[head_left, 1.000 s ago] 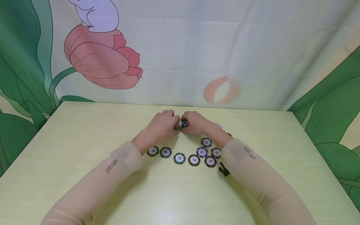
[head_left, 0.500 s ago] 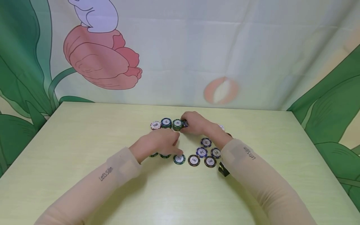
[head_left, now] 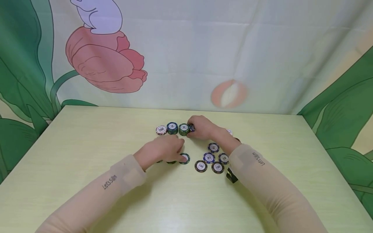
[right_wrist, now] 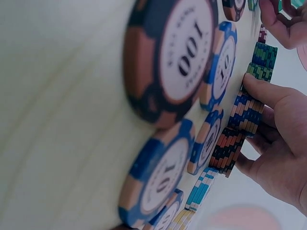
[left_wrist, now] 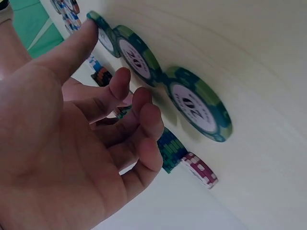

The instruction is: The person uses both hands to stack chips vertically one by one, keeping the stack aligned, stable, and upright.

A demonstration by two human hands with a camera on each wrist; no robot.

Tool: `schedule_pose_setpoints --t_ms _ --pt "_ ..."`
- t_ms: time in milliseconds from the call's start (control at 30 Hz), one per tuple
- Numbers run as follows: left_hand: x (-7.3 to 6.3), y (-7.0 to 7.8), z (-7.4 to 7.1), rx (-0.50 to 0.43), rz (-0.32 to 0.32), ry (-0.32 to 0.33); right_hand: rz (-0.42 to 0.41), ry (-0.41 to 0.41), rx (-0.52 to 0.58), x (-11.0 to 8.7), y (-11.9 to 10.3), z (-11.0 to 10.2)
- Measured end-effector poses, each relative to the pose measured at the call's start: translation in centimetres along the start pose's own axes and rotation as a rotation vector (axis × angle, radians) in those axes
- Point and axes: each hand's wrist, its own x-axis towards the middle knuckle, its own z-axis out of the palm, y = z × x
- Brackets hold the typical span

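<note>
Left hand (head_left: 164,148), fingers loosely bent, has drawn back toward six o'clock; right hand (head_left: 201,127), at its two o'clock, clamps fingers round the blue stack (right_wrist: 245,112). Under the left thumb, a 20 chip (left_wrist: 107,43) has shifted toward twelve: light pressure should slide it flat.
</note>
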Motion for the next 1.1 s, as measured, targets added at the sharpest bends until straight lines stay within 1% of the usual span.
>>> schedule_pose_setpoints --t_ms 200,400,500,633,733,800,933,1100 --pt "0.2 -1.0 0.1 -0.016 -0.039 0.039 -0.005 0.004 0.002 0.2 0.1 0.1" --pt "0.3 -1.5 0.0 -0.04 -0.045 0.087 -0.013 0.012 0.001 0.2 0.2 0.1" --pt "0.5 -1.7 0.1 -0.037 -0.046 0.127 -0.008 0.011 0.009 0.1 0.2 0.1" --pt "0.6 -1.8 0.2 -0.039 -0.063 0.183 -0.008 0.014 0.008 0.0 0.2 0.2" --pt "0.6 -1.7 0.2 -0.061 -0.088 0.188 -0.009 0.014 0.007 0.0 0.2 0.2" --pt "0.5 -1.6 0.1 -0.072 -0.091 0.179 -0.003 0.012 0.009 0.0 0.2 0.2" --pt "0.5 -1.5 0.0 -0.085 -0.074 0.165 0.004 0.011 0.004 0.0 0.1 0.2" --pt "0.6 -1.6 0.1 -0.108 -0.055 0.177 -0.002 0.017 0.004 0.0 0.1 0.2"
